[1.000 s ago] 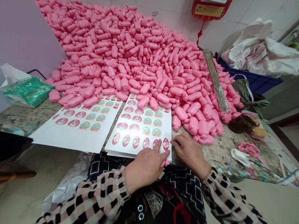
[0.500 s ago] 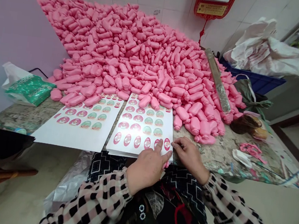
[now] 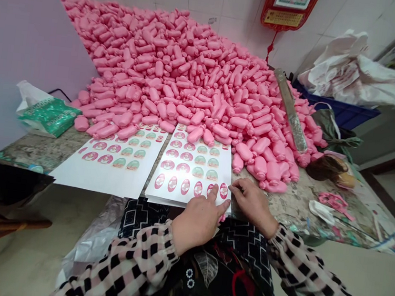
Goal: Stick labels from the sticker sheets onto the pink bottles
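My left hand (image 3: 200, 218) lies over the lower right corner of a white sticker sheet (image 3: 152, 191), its index and another finger stretched onto the paper beside the red oval stickers. Under its curled fingers a bit of a pink bottle (image 3: 222, 217) peeks out; most of it is hidden by the hand. At the sheet's right edge, the thumb and fingertips of my right hand (image 3: 251, 202) are pinched together, close to the last oval sticker (image 3: 223, 190). A second sticker sheet (image 3: 96, 179) with pink and green labels lies to the left.
A large heap of pink bottles (image 3: 164, 67) covers the back of the table and overlaps both sheets' far ends. A long flat bar (image 3: 290, 111) rests on the heap. On the left sits a green tissue pack (image 3: 48, 115); pink scissors (image 3: 336, 203) lie at right.
The whole view has shifted slightly, so things appear a little further right. Both hands keep nearly the same places at the sheet's corner and edge.
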Tool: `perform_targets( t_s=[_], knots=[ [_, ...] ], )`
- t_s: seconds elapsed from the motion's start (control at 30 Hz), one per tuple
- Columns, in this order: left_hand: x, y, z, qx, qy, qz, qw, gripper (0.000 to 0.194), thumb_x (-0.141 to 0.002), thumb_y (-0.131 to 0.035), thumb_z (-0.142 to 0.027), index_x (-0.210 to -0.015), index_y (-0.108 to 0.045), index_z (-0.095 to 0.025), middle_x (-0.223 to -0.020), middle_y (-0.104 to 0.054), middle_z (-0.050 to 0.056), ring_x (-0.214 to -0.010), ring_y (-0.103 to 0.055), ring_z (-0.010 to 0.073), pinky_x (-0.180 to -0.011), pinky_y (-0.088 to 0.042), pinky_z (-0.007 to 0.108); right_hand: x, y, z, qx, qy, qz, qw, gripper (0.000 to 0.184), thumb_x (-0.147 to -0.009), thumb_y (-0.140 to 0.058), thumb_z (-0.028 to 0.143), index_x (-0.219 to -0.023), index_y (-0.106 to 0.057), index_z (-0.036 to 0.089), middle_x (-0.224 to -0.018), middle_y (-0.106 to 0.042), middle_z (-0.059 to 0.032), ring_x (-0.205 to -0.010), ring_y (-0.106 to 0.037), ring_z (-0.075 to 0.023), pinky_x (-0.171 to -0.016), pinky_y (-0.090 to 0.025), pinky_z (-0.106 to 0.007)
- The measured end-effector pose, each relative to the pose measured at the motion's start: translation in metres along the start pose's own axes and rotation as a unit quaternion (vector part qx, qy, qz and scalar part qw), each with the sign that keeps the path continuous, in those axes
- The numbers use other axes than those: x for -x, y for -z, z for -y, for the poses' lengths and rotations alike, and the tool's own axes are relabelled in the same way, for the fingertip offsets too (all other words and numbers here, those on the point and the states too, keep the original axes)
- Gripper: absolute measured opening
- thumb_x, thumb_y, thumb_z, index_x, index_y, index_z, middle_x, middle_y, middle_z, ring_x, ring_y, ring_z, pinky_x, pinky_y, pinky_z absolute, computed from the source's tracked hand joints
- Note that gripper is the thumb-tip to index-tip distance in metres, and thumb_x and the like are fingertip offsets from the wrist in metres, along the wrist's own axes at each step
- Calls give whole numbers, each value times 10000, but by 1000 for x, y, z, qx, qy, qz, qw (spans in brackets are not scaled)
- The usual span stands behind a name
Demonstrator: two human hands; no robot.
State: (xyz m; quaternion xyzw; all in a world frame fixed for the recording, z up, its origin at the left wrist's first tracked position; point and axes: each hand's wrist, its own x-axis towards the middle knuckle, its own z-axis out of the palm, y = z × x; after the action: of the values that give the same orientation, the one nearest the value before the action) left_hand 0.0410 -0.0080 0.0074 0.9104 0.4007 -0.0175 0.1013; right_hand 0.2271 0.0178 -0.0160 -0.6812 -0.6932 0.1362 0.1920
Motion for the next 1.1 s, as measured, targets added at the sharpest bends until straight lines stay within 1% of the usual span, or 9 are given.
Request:
perform_targets(
  t_s=[0.23, 0.47, 0.73, 0.83, 0.9, 0.97, 1.0, 1.03, 1.1],
  knots=[
    [-3, -7, 2, -27, 0, 1, 1000, 568, -844, -446, -325, -1391, -293, -345, -1468, -254, 179, -853, -616, 265, -700, -440, 376, 4, 9, 5, -9, -15, 37, 999, 223, -816, -503, 407, -780, -629, 226, -817, -638, 1, -724, -555, -149, -587, -338, -252],
    [-4, -7, 4, 7, -4, -9, 1000, 588, -815, -498, -334, -1374, -316, -357, -1469, -229, 200, -1008, -582, 319, -757, -436, 395, 0, 13, 18, 8, -78, 34, 996, 246, -746, -569, 459, -718, -640, 225, -760, -648, 4, -668, -553, -146, -540, -299, -245],
    [-5, -3, 3, 16, 0, -14, 1000, 611, -797, -514, -325, -1376, -322, -357, -1442, -271, 212, -905, -617, 323, -732, -449, 420, -1, 26, 30, 36, -34, -16, 999, 230, -751, -582, 436, -685, -636, 222, -748, -641, -1, -662, -549, -143, -535, -298, -250],
    [-2, -2, 4, 63, 3, -23, 998, 547, -793, -524, -302, -1326, -415, -353, -1429, -306, 184, -903, -613, 315, -753, -444, 435, -2, 37, 29, -4, -41, -54, 998, 238, -740, -601, 451, -692, -633, 220, -738, -637, 1, -659, -545, -148, -545, -314, -256],
    [1, 2, 6, 144, 7, -41, 989, 529, -789, -543, -313, -1308, -446, -327, -1355, -417, 157, -918, -601, 300, -781, -439, 432, -1, 44, 27, -77, -50, -68, 993, 258, -722, -624, 466, -691, -630, 209, -717, -629, -1, -637, -534, -145, -546, -330, -259],
    [3, 6, 8, 284, 34, -92, 954, 479, -800, -544, -383, -1265, -491, -280, -1187, -558, 117, -944, -581, 273, -810, -436, 401, 1, 48, 27, -199, -58, -80, 975, 288, -700, -651, 477, -683, -615, 192, -667, -604, 0, -591, -505, -131, -535, -344, -257],
    [3, 9, 9, 378, 59, -118, 916, 443, -813, -520, -435, -1220, -520, -259, -1077, -604, 95, -915, -582, 248, -789, -446, 371, 4, 48, 29, -267, -60, -85, 958, 297, -689, -666, 476, -684, -607, 185, -650, -591, 3, -573, -489, -122, -529, -350, -254],
    [3, 11, 10, 483, 87, -134, 861, 423, -826, -479, -491, -1162, -545, -241, -969, -623, 74, -849, -587, 218, -736, -460, 338, 6, 48, 32, -327, -61, -89, 939, 302, -680, -680, 471, -686, -600, 181, -641, -580, 7, -561, -475, -114, -524, -354, -250],
    [1, 15, 11, 690, 135, -131, 699, 436, -838, -398, -570, -1043, -558, -221, -805, -599, 34, -662, -564, 151, -585, -454, 268, 13, 43, 41, -403, -55, -82, 910, 292, -670, -703, 448, -689, -594, 177, -643, -570, 11, -562, -465, -106, -529, -366, -245]
  ],
)
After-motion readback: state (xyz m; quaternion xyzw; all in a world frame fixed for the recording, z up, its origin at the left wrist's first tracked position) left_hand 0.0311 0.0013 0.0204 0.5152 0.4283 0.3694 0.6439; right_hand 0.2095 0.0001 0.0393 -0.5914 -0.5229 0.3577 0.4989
